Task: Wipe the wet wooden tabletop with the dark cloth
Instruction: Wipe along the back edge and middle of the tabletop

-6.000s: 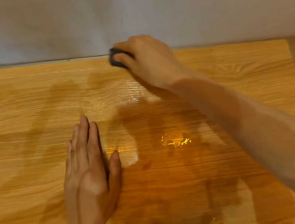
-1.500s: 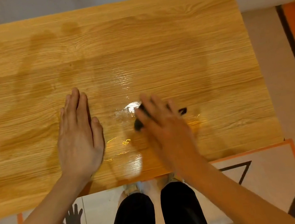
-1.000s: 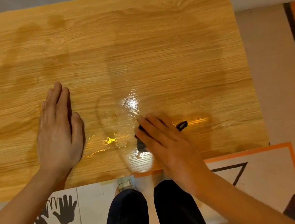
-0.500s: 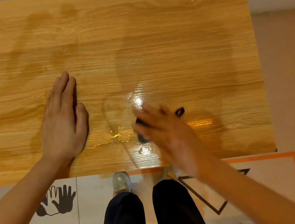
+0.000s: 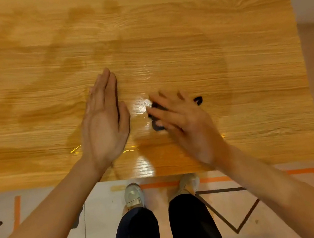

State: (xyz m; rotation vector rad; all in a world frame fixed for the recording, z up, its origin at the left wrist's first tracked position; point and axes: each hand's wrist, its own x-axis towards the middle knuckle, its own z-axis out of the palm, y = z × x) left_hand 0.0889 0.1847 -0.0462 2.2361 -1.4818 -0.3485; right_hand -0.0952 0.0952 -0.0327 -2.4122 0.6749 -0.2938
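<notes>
The wooden tabletop fills the upper part of the head view, with dark damp streaks on its left half and a shiny wet patch near the front middle. My right hand presses flat on the small dark cloth, which shows only at its left edge and as a tip past my fingers on the right. My left hand lies flat on the wood just left of the wet patch, fingers together, holding nothing.
The table's front edge runs just above my shoes. A grey wall lies beyond the far edge. The floor mat has orange lines and black hand prints. The table's right edge borders bare floor.
My right hand with the cloth has stayed near the front middle, rubbing in small strokes. My left hand now lies closer to the right one. The view has shifted left.
</notes>
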